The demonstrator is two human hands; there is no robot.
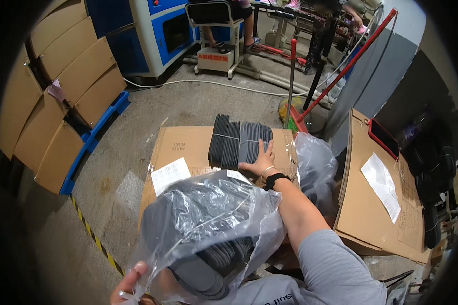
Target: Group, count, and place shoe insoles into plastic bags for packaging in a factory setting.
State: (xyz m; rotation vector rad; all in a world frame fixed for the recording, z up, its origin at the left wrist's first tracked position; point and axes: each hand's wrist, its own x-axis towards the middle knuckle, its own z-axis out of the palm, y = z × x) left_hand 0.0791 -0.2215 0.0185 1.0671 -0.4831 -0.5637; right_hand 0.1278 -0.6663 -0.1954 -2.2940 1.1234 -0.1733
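Note:
At the lower left my left hand (132,284) is closed on the gathered edge of a clear plastic bag (272,223). Inside the bag lie several dark grey insoles (198,277), some seen through the film and some through its opening. My right hand (262,160) reaches forward, thumb and fingers spanning the near end of a bundle of grey insoles (254,133) tied with string. Touching that bundle on its left is a darker tied bundle of insoles (225,140). Both bundles rest on a cardboard box (188,140).
A paper slip (171,175) lies on the box. To the right, another carton (371,218) bears a phone (384,138) and a white sheet (381,185), with a plastic bag (314,162) beside it. Stacked cartons (81,66) stand left on a blue pallet (99,129). A person (244,23) sits beyond.

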